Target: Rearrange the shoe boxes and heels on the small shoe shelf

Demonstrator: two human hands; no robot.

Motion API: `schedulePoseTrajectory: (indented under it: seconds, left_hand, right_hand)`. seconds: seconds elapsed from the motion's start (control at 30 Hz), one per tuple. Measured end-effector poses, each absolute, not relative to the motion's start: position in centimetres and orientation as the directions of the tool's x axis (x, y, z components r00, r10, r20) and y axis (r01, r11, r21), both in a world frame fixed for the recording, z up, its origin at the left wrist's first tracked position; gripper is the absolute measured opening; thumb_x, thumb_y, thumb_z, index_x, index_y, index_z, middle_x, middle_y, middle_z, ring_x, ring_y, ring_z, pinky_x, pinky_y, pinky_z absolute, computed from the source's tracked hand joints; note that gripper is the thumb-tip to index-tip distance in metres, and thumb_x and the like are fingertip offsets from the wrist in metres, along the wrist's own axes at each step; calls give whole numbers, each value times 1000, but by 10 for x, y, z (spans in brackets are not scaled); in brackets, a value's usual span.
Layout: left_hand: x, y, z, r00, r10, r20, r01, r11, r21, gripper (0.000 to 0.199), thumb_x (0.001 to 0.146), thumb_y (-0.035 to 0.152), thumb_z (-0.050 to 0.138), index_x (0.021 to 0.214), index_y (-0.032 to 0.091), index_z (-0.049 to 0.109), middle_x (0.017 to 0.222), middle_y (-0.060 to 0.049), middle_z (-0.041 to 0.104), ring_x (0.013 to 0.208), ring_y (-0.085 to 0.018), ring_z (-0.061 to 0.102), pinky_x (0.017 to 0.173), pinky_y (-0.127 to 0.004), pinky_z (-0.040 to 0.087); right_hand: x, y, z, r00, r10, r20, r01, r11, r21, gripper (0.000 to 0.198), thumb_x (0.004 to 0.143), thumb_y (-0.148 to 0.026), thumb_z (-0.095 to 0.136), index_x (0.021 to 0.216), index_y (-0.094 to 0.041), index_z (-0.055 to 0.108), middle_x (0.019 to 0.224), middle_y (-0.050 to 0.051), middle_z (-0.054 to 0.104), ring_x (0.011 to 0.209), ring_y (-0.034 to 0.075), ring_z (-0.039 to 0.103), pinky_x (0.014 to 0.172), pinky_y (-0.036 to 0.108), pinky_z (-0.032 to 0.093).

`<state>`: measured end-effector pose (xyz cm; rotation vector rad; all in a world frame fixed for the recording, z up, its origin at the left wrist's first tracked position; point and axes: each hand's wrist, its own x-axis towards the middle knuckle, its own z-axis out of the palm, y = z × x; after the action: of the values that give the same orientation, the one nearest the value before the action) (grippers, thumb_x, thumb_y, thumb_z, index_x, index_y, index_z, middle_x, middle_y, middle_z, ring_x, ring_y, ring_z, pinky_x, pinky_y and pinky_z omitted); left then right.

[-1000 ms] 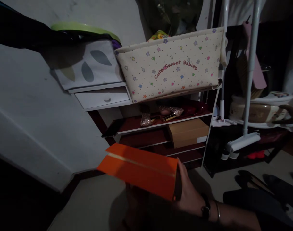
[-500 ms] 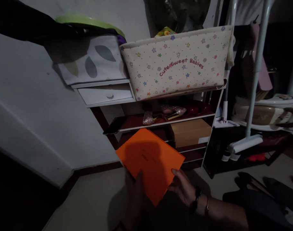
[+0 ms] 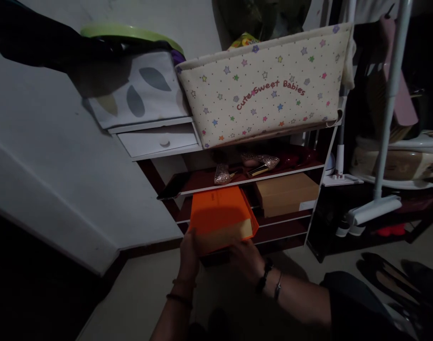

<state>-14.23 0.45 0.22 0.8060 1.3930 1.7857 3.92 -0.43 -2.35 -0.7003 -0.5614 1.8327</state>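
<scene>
An orange box (image 3: 216,206) with a tan area along its near side is partly inside the shelf space of a shoe rack (image 3: 291,165), left of a brown cardboard box (image 3: 287,194). My left hand (image 3: 189,253) grips the orange box at its near left corner, fingers partly hidden. At its near edge towards the right, my right hand (image 3: 248,258) is curled against the underside; those fingertips are hidden in shadow. On the shelf above lie glittery high-heeled shoes (image 3: 261,163).
A star-patterned fabric bin (image 3: 266,90) and a leaf-patterned box (image 3: 138,90) stand on top, with a small white drawer (image 3: 159,139) below the latter. To the right, a broom (image 3: 376,206) leans by a dark rack. Black shoes (image 3: 383,279) lie on the floor.
The orange box has moved forward and turned, so its far end is now within the shelf. Both hands went with it, and my right hand shifted from its side to its near edge.
</scene>
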Motion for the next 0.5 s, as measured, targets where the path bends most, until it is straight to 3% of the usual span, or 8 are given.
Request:
schedulePoseTrajectory:
  seconds: [0.1,0.17,0.3,0.5]
  left_hand:
    - [-159,18,1,-564,825,40,-67,-94,993,56,86,60,63,115,13,73,114,-12,76,115,-32,66,100,-43,54]
    - [-164,25,3,-555,830,59,-17,-82,996,54,89,59,60,115,14,74,113,-12,77,116,-31,66,103,-42,53]
    - [-156,38,5,-568,821,57,-40,-97,995,57,96,62,52,119,14,72,116,-13,76,124,-30,65,108,-41,50]
    - [-142,63,4,-517,856,28,-51,-64,997,75,97,74,39,130,14,69,132,-16,71,132,-30,61,116,-42,45]
  right_hand:
    - [54,7,-22,-107,965,-240,-627,-253,-737,58,64,-49,90,109,-29,61,116,4,73,110,25,67,87,36,52]
    - [64,16,-19,-49,980,-193,-558,-188,-809,65,65,-50,89,120,-30,60,123,4,72,117,26,66,94,38,53]
    - [72,39,-18,-123,991,-45,-478,-99,-873,69,70,-47,86,130,-27,60,127,5,73,123,27,65,107,42,50]
    - [76,79,-19,-214,977,16,-429,-79,-900,68,70,-41,84,131,-24,59,125,6,74,119,26,67,113,44,46]
